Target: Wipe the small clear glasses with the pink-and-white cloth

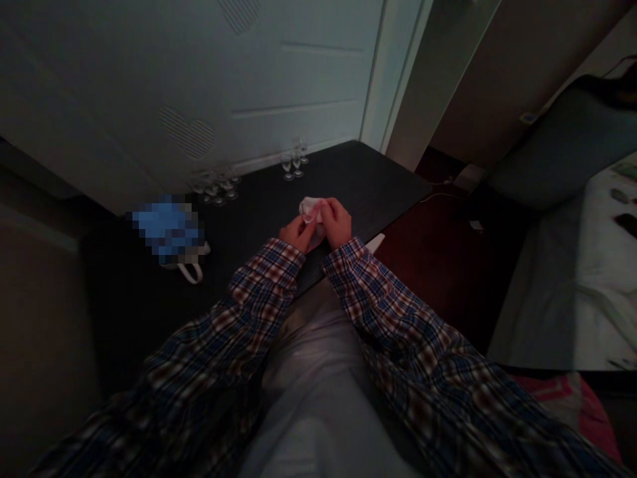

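Observation:
Above the front part of the dark table (pixel 348 182), my two hands meet around a white and pink cloth (pixel 313 204). My right hand (pixel 337 222) has its fingers bent and pinches the cloth from the right. From the left, my left hand (pixel 295 234) closes on what looks like a small clear glass (pixel 309 216), partly wrapped in the cloth. Dim light and the fingers hide most of its shape. Farther back stand a few small stemmed glasses (pixel 297 163), with another group of several stemmed glasses (pixel 217 188) to the left.
A blurred-out blue item (pixel 166 226) with a pale handle (pixel 192 269) is at the table's left. A white flat thing (pixel 375 243) shows by the front edge beside my right wrist. Behind the table rises a pale panel (pixel 298 79); a bed (pixel 602 245) lies right.

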The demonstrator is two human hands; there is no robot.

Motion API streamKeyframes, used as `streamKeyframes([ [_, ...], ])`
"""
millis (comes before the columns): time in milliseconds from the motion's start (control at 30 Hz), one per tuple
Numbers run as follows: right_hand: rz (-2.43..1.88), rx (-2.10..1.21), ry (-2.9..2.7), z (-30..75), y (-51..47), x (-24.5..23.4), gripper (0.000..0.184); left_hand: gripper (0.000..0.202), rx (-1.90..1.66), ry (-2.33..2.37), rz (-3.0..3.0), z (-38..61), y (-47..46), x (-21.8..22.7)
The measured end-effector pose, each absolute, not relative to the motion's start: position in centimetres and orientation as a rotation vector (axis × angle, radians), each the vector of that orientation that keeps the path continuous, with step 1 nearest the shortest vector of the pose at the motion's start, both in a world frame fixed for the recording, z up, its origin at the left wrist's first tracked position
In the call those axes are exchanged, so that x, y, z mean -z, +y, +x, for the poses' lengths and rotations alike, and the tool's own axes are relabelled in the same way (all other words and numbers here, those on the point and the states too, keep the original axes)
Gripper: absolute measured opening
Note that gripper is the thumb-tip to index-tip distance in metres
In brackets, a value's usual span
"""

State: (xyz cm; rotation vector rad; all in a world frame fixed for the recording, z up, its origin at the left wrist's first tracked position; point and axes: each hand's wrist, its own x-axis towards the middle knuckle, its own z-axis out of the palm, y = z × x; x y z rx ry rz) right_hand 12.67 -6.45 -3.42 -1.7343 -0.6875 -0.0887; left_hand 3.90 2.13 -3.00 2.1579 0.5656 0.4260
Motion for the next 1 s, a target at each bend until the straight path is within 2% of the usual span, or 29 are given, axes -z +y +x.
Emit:
streamKeyframes([
  [1000, -1.726, 0.092, -0.703, 12.65, -6.43, 3.47, 0.028, 0.039, -0.466, 0.539, 2.204, 3.96, 2.32, 3.49],
])
